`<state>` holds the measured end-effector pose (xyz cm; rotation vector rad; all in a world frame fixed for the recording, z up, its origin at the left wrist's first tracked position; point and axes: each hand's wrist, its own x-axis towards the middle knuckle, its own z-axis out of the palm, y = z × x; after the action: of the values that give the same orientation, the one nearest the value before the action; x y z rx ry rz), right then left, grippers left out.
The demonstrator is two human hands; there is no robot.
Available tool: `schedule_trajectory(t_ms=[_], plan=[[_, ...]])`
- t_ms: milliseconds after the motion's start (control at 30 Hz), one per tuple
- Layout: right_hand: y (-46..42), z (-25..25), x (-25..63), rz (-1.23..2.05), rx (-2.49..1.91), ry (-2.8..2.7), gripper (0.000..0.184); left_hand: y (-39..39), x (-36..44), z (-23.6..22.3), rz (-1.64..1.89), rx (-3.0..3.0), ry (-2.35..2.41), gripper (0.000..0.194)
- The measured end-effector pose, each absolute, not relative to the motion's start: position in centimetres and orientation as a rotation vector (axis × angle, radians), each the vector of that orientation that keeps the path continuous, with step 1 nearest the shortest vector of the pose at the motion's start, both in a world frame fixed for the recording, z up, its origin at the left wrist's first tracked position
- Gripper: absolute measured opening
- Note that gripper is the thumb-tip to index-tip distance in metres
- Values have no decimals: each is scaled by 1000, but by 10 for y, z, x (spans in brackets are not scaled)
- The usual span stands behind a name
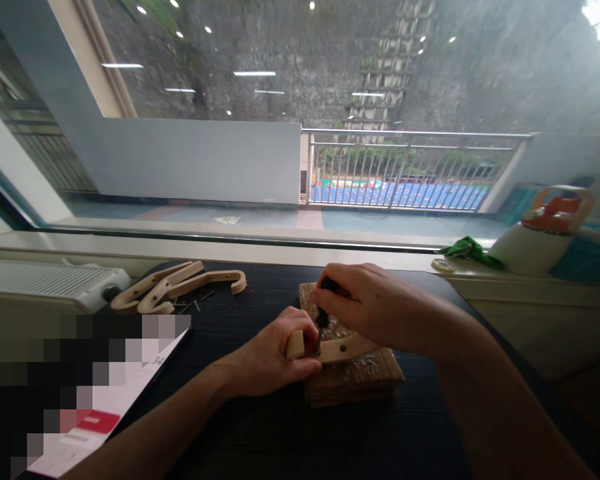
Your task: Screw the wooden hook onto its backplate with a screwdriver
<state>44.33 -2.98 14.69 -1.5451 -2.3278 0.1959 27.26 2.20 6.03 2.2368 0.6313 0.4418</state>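
My left hand (pixel 275 353) is closed around the left end of a curved wooden piece (pixel 340 349) that lies on a stack of worn wooden boards (pixel 360 381). My right hand (pixel 367 307) grips a black-handled screwdriver (pixel 322 320) held upright, its tip pressed down onto the wooden piece close to my left thumb. Both hands work near the middle of the dark table (pixel 290 440).
Several more curved wooden pieces (pixel 175 285) lie at the table's back left with loose screws (pixel 196 304) beside them. A white and red paper (pixel 100 420) sits at the front left. A radiator (pixel 45 283) stands left; a green cloth (pixel 467 250) and a white jug (pixel 540 237) rest on the sill.
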Motion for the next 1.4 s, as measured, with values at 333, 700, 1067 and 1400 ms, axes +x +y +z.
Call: schedule_trajectory(t_ms=[333, 700, 1067, 1400], plan=[[-43, 150, 438, 219, -1538, -2282, 16, 17, 271, 59, 427, 2173, 763, 13], [-43, 151, 443, 168, -1582, -2276, 15, 19, 272, 59, 415, 2181, 732, 13], [-33, 145, 426, 139, -1552, -2306, 27, 19, 271, 55, 356, 2100, 738, 12], [-28, 147, 430, 15, -1815, -2192, 30, 19, 272, 60, 414, 2194, 694, 13]])
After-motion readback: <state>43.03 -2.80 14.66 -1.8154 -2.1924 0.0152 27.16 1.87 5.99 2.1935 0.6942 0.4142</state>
